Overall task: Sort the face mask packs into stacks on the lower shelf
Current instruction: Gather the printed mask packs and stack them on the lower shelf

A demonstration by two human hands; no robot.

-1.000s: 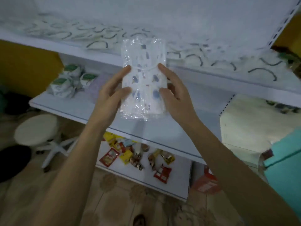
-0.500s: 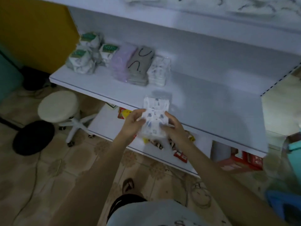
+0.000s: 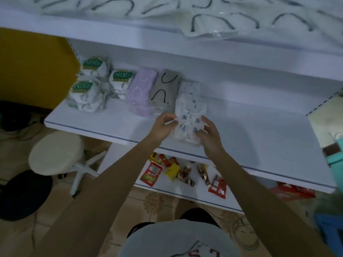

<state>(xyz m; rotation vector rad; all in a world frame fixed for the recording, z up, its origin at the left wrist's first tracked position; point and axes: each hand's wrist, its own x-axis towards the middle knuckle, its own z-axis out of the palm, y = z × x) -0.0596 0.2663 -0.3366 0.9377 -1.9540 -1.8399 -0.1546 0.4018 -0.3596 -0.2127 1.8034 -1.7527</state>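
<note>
- The mask pack [image 3: 188,125], clear wrap with a white and blue pattern, is over the front part of the shelf [image 3: 259,138], between the two hands.
- The left hand [image 3: 163,125] pinches the left edge of the pack with curled fingers.
- The right hand [image 3: 208,135] grips the right edge, the fingers bent around it.
- The far end of the pack reaches the patterned stack [image 3: 190,89], which lies further back on the shelf. I cannot tell if the pack touches the stack or the shelf.
- On the shelf, left of the patterned stack, lie in a row a grey stack [image 3: 164,89], a purple stack [image 3: 141,91] and the N95 packs [image 3: 91,86] at the left end.
- Above the shelf, loose masks [image 3: 213,25] lie on a higher board.
- Below the shelf lie snack packets [image 3: 178,171], and a round stool [image 3: 55,153] stands beside the left end of the shelf.
</note>
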